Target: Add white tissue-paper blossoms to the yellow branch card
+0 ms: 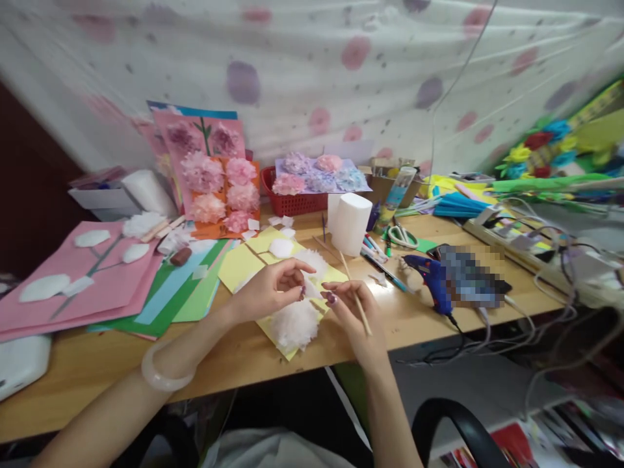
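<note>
Both hands are raised over a yellow sheet [234, 265] that bears white tissue puffs [294, 325] and a white paper oval [281, 247]. My left hand [275, 286] has its thumb and fingertips pinched near a small piece of white tissue [312, 290]. Close beside it, my right hand [348, 309] is closed, with thumb and forefinger at the other side of that tissue and a thin wooden stick [361, 311] held across the fingers. The stick slants up toward a white paper roll [350, 224].
At the left lie pink sheets [121, 286] and green sheets [168, 305]. Behind stand a red basket [295, 205] and pink paper flowers [202, 172]. On the right are scissors [403, 238], a blue glue gun [433, 283], pens, a power strip [517, 257] and cables.
</note>
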Tool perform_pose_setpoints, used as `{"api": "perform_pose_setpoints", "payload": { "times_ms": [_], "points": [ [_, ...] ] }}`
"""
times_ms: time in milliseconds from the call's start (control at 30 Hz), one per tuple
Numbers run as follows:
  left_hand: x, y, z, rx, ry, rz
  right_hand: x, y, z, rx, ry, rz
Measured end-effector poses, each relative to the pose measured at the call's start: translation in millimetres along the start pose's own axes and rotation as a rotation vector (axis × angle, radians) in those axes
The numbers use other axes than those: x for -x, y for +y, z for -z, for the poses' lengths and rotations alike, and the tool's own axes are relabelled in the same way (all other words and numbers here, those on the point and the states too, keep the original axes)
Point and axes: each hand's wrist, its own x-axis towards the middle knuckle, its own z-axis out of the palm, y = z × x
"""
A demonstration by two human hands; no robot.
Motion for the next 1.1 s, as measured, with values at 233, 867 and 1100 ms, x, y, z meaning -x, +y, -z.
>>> {"api": "perform_pose_setpoints", "payload": {
  "times_ms": [233, 867, 1100],
  "points": [
    [-3.3, -2.9, -21.2, 0.022, 0.03, 0.029, 4.8, 1.0, -5.5, -0.122, 0.059, -0.05],
    [6.7, -9.8, -34.9, -0.357, 0.264, -0.132, 16.5, 10.9, -3.3, -0.048, 0.025, -0.059],
    [10.6, -6.7, -32.8, -0.487, 0.252, -0.299, 23.4, 2.2, -1.3, 0.198, -0.028, 0.056]
  ]
}}
